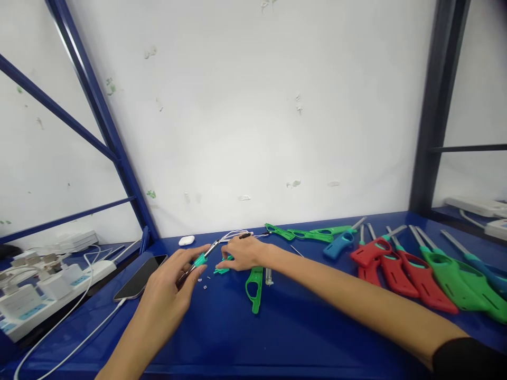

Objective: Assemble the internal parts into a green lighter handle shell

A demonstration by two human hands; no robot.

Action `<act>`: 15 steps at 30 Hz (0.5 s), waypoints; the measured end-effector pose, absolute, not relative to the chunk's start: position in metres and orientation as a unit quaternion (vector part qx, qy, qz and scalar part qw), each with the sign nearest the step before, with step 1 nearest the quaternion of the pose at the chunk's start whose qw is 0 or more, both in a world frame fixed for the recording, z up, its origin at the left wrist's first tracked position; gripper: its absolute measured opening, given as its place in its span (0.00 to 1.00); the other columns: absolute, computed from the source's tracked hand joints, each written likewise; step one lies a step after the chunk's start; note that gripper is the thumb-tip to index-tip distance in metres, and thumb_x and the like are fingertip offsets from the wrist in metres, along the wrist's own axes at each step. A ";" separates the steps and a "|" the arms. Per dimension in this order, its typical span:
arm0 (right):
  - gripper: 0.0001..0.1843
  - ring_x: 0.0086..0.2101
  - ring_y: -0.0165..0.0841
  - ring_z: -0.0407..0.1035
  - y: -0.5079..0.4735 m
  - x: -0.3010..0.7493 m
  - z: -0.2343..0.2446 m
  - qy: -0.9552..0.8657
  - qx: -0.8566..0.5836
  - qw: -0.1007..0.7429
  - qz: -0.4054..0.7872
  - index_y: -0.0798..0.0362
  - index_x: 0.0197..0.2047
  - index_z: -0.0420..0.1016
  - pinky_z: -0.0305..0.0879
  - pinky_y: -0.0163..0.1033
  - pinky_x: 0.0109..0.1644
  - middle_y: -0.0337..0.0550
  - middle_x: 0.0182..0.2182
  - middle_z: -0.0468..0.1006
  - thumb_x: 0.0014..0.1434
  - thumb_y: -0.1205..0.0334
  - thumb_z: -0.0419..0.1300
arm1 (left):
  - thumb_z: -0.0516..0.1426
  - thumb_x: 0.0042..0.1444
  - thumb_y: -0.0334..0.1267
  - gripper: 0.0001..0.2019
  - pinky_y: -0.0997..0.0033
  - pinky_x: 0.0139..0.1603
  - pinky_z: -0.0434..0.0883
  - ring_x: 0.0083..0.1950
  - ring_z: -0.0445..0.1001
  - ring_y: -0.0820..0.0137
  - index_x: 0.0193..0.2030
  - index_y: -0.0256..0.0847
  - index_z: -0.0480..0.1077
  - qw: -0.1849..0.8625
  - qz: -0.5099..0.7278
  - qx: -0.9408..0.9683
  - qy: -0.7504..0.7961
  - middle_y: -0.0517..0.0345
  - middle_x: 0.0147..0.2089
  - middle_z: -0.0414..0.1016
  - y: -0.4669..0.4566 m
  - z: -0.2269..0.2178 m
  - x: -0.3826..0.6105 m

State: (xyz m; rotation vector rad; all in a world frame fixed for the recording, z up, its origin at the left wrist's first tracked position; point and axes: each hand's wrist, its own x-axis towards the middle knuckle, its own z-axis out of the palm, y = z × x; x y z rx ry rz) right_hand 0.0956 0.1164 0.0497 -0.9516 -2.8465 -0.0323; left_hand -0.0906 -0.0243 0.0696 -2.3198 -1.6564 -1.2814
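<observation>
Gripping a thin stick with a teal middle, the left hand has its thumb and fingers pressed around it. The stick is above the blue table, tilted, and its shiny end points up toward the right hand. The right hand is just beside it, with its fingers bent down over some small teal bits. It is hard to tell if those fingers pinch anything. Thin white wires show behind the right hand.

Near the right wrist lie a green half shell and a clear tube. Tiny white bits sit between the hands, on the near side. Farther back are more green shells and a thin metal rod.

Over on the right lie a blue lighter, a pile of red lighters and some green lighters. On the left are a black phone, a little white case and a power strip full of plugs. Behind everything stands a white wall with chipped spots.
</observation>
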 end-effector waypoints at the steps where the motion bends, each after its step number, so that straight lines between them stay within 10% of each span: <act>1: 0.18 0.48 0.42 0.76 0.116 0.090 0.048 -0.946 -0.317 0.066 -0.013 0.55 0.55 0.76 0.75 0.53 0.53 0.48 0.51 0.78 0.72 0.50 0.64 | 0.54 0.68 0.54 0.19 0.68 0.40 0.73 0.35 0.75 0.67 0.60 0.52 0.75 0.010 -0.411 -0.741 -0.532 0.60 0.37 0.77 -0.026 0.070 -0.090; 15: 0.17 0.44 0.39 0.76 0.111 0.164 0.069 -0.886 -0.460 -0.012 0.052 0.55 0.55 0.75 0.77 0.49 0.48 0.47 0.49 0.78 0.73 0.51 0.63 | 0.56 0.66 0.56 0.20 0.70 0.31 0.66 0.29 0.69 0.69 0.57 0.50 0.74 0.015 -0.421 -0.729 -0.539 0.62 0.31 0.72 -0.026 0.072 -0.099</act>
